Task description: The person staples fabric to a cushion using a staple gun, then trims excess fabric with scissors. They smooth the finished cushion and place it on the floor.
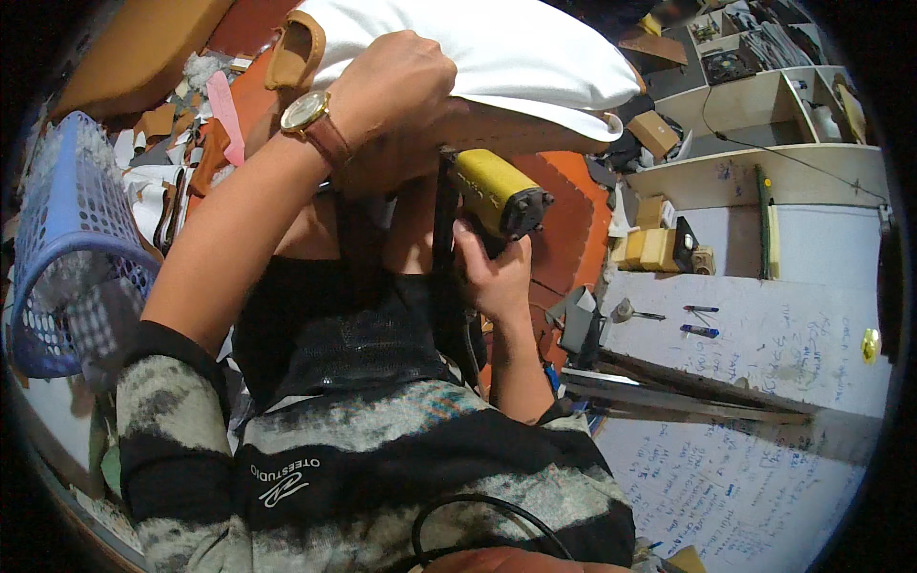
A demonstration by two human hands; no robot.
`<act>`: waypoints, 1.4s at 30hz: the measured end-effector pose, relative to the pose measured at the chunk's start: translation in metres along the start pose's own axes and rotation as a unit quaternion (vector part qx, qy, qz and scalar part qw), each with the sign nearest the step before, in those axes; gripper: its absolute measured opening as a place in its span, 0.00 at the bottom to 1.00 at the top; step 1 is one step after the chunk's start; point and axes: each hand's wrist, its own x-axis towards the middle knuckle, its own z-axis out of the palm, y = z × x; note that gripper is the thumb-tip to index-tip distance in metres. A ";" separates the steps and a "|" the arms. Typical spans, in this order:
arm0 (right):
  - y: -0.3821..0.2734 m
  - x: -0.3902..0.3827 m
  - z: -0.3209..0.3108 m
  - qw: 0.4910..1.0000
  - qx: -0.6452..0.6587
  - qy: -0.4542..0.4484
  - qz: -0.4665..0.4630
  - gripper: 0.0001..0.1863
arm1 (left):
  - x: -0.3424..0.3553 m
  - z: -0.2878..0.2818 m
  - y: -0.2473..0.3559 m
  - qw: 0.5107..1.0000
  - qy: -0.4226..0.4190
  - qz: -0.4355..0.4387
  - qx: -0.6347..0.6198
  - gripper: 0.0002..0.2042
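White-covered pad held by its edge, yellow power tool gripped beneath

A white-covered pad (487, 57) with a brown lower side fills the top centre, above the person's lap. The left hand (401, 76), wearing a wristwatch (304, 113), is curled into a fist on its near edge; its fingertips are hidden, so how much cover it pinches cannot be told. Just below the pad, the right hand (492, 277) is wrapped around a yellow power tool (492, 186) with a black end. Whether its nose touches the pad is out of sight.

The step in hand looks like working the tool at the pad's edge. The next move seems to call for a steady, taut cover and a squarely set nose.

Farther left, a tilted blue plastic basket (88, 181), perforated all over, holds fluffy white stuffing (76, 286). Scraps (181, 124) lie beyond it. At right, a pale shelf unit (745, 177) is divided into compartments; an upper one holds stacked sheets (776, 48), and a small cardboard box (654, 134) sits at its near end. Yellow boxes (645, 250) stand lower down, their contents hidden.
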 end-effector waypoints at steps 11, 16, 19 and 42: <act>0.001 -0.008 0.022 0.999 0.034 0.001 0.002 0.17 | -0.002 -0.006 0.003 1.000 -0.002 -0.007 0.003 0.21; 0.008 -0.009 0.017 0.994 -0.073 -0.015 -0.077 0.16 | -0.022 -0.040 0.010 0.990 -0.109 -0.088 -0.008 0.25; 0.002 -0.008 0.019 1.000 0.018 0.003 0.009 0.16 | -0.041 -0.061 0.007 0.983 -0.152 -0.097 0.031 0.27; 0.001 -0.017 0.043 0.999 0.005 0.004 -0.048 0.13 | -0.054 -0.041 -0.028 0.992 -0.105 -0.050 -0.057 0.13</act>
